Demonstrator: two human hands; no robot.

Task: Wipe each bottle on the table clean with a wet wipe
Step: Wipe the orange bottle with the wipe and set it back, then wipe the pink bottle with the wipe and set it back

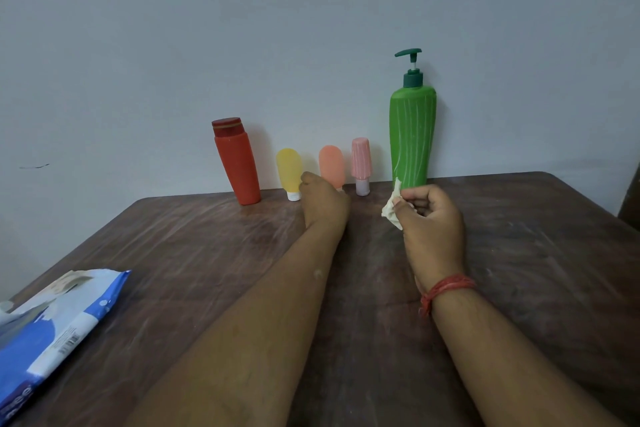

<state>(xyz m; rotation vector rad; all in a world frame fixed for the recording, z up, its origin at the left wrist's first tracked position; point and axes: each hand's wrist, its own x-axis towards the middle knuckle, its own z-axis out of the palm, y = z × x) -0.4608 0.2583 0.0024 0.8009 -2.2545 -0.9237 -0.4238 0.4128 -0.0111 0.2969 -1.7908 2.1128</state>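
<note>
We note our right hand (429, 215) pinching the crumpled wet wipe (393, 206) just before the tall green pump bottle (412, 139), our left hand (323, 198) loosely curled, empty, beside the peach bottle (331, 166); a careless reach could topple these upright bottles.

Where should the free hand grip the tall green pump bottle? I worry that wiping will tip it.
Probably round the green pump bottle at its wide upper body, below the pump, coming from the front: it narrows toward the base, and the wall is close behind.
</note>
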